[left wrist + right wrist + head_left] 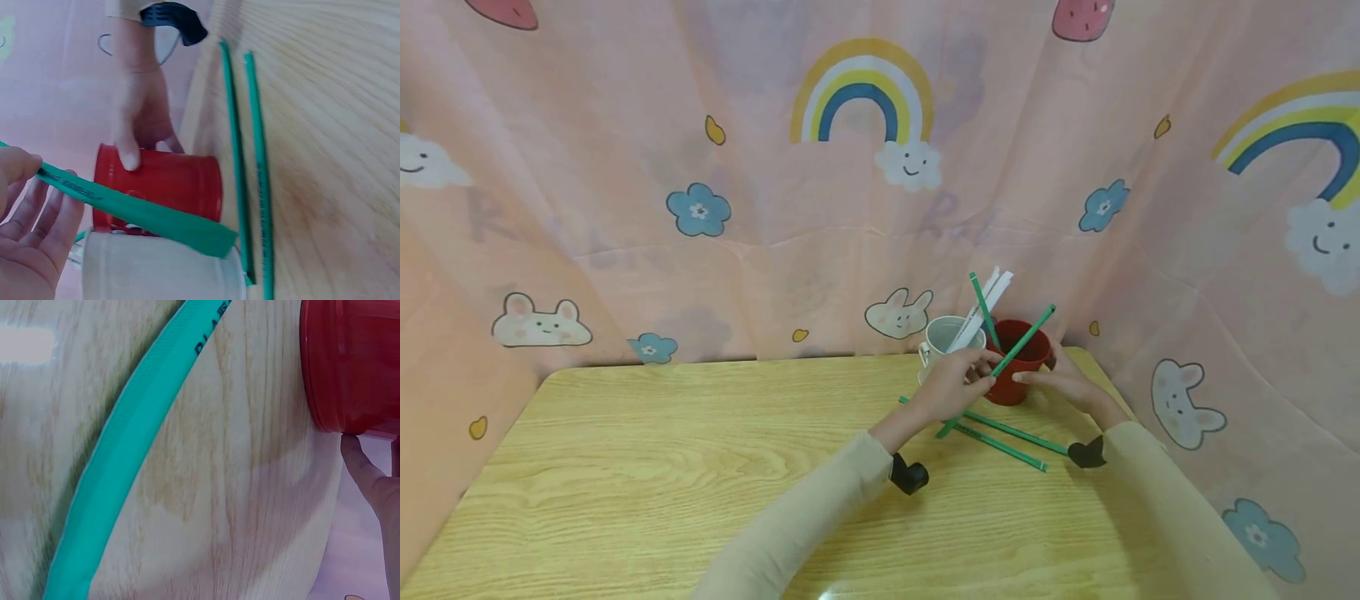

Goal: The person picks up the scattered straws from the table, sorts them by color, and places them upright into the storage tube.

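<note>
My left hand pinches a long, thin, green wrapped straw between thumb and fingers. It slants across the front of a red cup; dark print shows on its wrapper in the left wrist view. My right hand holds the red cup from the right, its thumb on the side and its other fingers partly hidden. Another green straw stands in the red cup. Left of it, touching or nearly so, is a white cup with several white wrapped straws.
Two green wrapped straws lie on the wooden table in front of the cups. A pink patterned curtain hangs behind and beside the table. Dark straps sit at both wrists.
</note>
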The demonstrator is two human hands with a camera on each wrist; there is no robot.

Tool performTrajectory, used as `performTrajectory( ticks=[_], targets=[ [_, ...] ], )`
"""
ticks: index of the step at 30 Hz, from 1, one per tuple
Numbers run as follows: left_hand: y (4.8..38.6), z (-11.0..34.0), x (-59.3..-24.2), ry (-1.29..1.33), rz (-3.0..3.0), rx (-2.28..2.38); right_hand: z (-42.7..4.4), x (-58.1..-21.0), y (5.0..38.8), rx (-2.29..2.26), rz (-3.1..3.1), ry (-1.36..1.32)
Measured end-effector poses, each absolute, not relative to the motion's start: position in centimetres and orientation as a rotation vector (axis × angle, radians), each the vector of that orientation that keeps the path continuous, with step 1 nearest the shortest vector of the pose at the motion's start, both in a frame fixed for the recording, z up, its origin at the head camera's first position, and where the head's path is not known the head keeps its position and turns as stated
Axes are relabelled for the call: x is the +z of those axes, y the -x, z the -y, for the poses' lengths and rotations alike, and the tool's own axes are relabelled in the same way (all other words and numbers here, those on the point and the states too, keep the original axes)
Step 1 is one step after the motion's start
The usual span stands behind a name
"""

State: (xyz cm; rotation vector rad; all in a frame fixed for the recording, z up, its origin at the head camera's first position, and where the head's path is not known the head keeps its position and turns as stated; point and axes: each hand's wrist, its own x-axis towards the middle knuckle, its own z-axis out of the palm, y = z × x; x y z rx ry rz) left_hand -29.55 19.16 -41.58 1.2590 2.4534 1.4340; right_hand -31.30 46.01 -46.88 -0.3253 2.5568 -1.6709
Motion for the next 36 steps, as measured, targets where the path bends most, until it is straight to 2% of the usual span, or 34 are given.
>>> performTrajectory(
  ticks=[23, 36],
  targets=[
    [30.9, -21.4, -36.5, -1.116, -2.268, 1.978, -46.0, -46.5, 31.5, -1.705, -2.52, 0.356],
    [31.5, -22.4, -36.6, -0.893, -2.213, 2.275, -46.1, -46.9, 31.7, -1.74, -2.509, 0.351]
  ],
)
